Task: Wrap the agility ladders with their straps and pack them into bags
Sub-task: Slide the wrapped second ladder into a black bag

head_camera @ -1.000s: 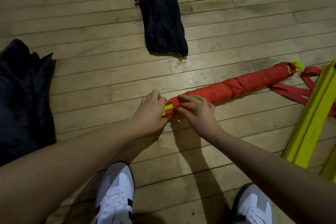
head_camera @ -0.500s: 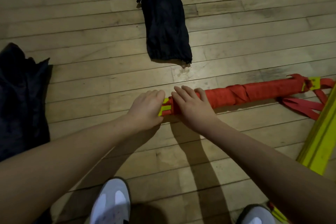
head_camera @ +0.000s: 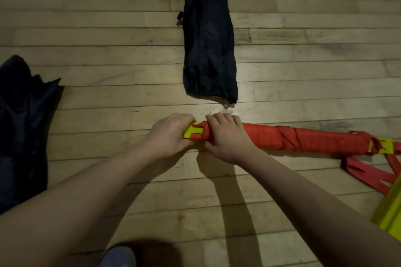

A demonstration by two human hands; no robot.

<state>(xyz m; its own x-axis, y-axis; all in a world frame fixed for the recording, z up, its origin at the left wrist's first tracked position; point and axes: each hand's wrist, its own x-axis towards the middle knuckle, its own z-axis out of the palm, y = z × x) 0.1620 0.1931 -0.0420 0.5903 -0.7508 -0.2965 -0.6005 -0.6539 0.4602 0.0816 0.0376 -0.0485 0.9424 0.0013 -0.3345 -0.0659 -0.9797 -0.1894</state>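
Note:
A bundled agility ladder (head_camera: 303, 140), wound in its red strap, lies across the wooden floor from the centre to the right. My left hand (head_camera: 171, 133) grips the yellow rung ends sticking out at its left tip. My right hand (head_camera: 227, 136) curls over the bundle just beside it. A long dark bag (head_camera: 208, 34) lies on the floor straight beyond my hands, its open mouth facing the bundle. Loose red strap (head_camera: 366, 175) trails off the bundle's right end.
A second dark bag (head_camera: 21, 128) is crumpled at the left edge. Yellow rungs of another ladder (head_camera: 388, 217) lie at the lower right. My shoe (head_camera: 119, 258) shows at the bottom edge.
The bundle has swung from slanted to nearly level across the floor. My right hand has closed round its left end, and the view has tilted toward the long bag.

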